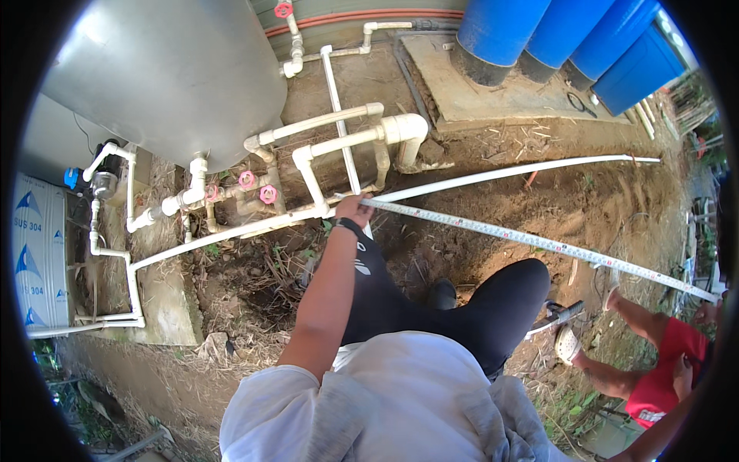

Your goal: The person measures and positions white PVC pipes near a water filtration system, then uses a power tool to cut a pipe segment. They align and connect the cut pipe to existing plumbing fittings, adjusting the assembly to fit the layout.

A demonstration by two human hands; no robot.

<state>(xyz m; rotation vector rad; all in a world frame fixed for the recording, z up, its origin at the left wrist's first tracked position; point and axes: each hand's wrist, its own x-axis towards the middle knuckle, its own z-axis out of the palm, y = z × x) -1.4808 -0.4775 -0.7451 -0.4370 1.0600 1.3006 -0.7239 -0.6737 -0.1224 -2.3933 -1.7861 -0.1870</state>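
"In the head view, what is the left hand (pixel 354 209) doing?"

"It sits just left of the frame's centre, fingers curled in and nearly closed, gripping the near end of a white measuring tape (pixel 539 245). A dark wristband (pixel 352 225) circles the wrist."

"Where does the tape run?"

"From that hand it slants down across the frame to the right edge, where a co-worker's hand (pixel 707 312) is at its far end. The co-worker's red shorts (pixel 662 369) show at lower right."

"And the right hand?"

"Out of sight, so I can't tell how open it is or whether it holds anything."

"What's near the left hand?"

"A straight white pipe (pixel 339 115) comes down from top centre and passes under it. A long white pipe (pixel 493 171) stretches from just beside it toward the upper right, above the tape. To its left are pink valve handwheels (pixel 246 180), below a steel tank (pixel 185 69) at upper left. Blue drums (pixel 504 31) stand at upper right."
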